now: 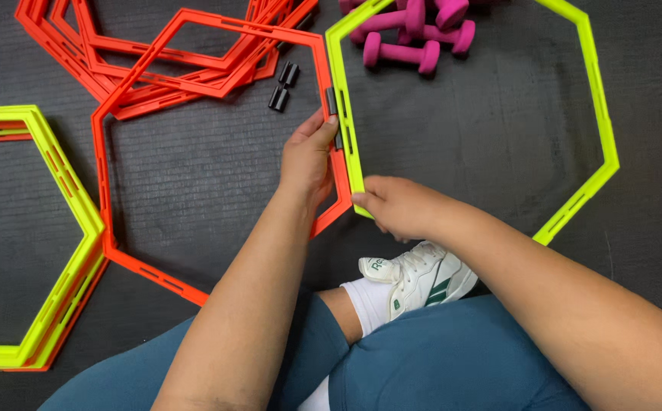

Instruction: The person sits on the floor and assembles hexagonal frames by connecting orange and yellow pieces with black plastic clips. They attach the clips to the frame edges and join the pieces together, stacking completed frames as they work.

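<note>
Single head-worn view, facing steeply down, close over lap and floor

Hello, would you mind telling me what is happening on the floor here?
A person sits on a dark mat with two plastic hexagon frames side by side. The left hand rests on the orange frame where it meets the yellow frame; the right hand pinches the yellow frame's lower corner. Black clips sit on the joined edge, and loose clips lie nearby. Pink dumbbells and more stacked frames lie farther off.

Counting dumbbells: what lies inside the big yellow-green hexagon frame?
Inside the yellow-green plastic hexagon frame: pink dumbbells piled at its top edge, count cut off by the picture, then bare black mat.
</note>
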